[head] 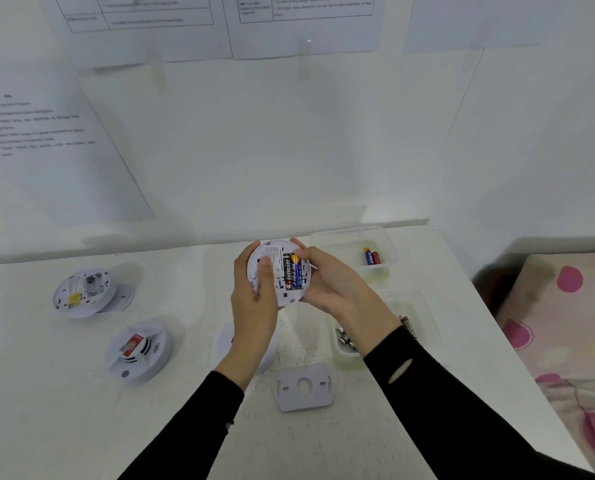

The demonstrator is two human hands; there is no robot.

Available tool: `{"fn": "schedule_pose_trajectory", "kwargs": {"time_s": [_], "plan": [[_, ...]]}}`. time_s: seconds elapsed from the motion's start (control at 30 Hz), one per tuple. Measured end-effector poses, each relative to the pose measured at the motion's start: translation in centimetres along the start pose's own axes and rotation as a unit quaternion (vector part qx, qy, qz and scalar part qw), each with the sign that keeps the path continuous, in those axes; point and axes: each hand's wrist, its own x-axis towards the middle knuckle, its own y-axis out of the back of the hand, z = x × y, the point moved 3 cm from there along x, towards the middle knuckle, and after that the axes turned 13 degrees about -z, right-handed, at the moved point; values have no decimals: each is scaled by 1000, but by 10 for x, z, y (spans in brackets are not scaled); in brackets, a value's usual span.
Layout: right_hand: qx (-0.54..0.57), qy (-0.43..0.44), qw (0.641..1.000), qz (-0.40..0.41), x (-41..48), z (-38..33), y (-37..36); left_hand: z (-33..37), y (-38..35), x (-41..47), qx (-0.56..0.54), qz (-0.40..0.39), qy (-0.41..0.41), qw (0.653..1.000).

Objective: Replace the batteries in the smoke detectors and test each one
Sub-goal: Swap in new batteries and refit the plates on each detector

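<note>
While both hands are raised above the white worktop [81, 427], a round white smoke detector [277, 274] sits between them with its back side turned toward the camera, its open battery bay facing up and toward the viewer. The left hand [254, 299] cups the detector's left rim, fingers curled round the far edge and the thumb lying across the printed label on the back. The right hand [327, 282] supports the right rim from beneath and beside, its thumb and forefinger pinched on the top end of a blue battery [298, 273]. That battery lies in the bay just beside a black Eveready battery [288, 276], the two touching side by side, their long axes running roughly from the far rim to the near rim of the detector, gold caps at the far end. On the worktop to the left lies a second opened detector [83, 292], back up, and nearer the viewer a third detector [138, 348] with a red label. A flat white mounting plate [304, 386] lies near the front, below the hands. Beyond the right hand, a clear plastic tray [386, 251] holds two batteries [371, 256] standing side by side; a nearer clear container [344, 355], partly hidden by the right sleeve, holds more batteries. A pink-spotted bed cover [566, 323] lies to the right of the worktop.
</note>
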Motion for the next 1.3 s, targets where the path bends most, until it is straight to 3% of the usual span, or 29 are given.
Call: {"fn": "schedule_pose_trajectory", "kwargs": {"time_s": [0.07, 0.13, 0.23, 0.4, 0.53, 0.67, 0.7, 0.77, 0.87, 1.0, 1.17, 1.3], "plan": [[-37, 16, 999, 4, 3, 3, -1, -1, 0, 1, -11, 13, 9, 1000], [-143, 73, 986, 32, 5, 7, 4, 0, 0, 3, -21, 17, 17, 999], [-299, 160, 936, 100, 0, 11, 7, 3, -1, 3, -36, 12, 27, 999], [-383, 127, 913, 56, -17, 12, 9, 1, 11, -3, -24, -27, 14, 999], [-571, 122, 811, 38, -57, 45, 33, -6, 40, -6, -19, 2, 22, 1000], [-781, 49, 610, -124, -81, 86, 77, -19, 57, -11, -65, -7, 67, 996], [-804, 42, 577, -139, -84, 90, 87, -19, 59, -15, -65, -13, 68, 996], [-826, 54, 544, -136, -88, 89, 100, -18, 61, -23, -57, -26, 64, 996], [-832, 71, 537, -119, -93, 86, 106, -22, 62, -36, -53, -33, 71, 996], [-811, 60, 570, -117, -101, 85, 92, -25, 61, -48, -76, -61, 83, 992], [-734, 212, 636, -109, -120, 62, 37, -19, 58, -55, -188, -118, 176, 959], [-728, 222, 643, -85, -104, 38, 11, -15, 47, -63, -224, -186, 216, 932]]}}
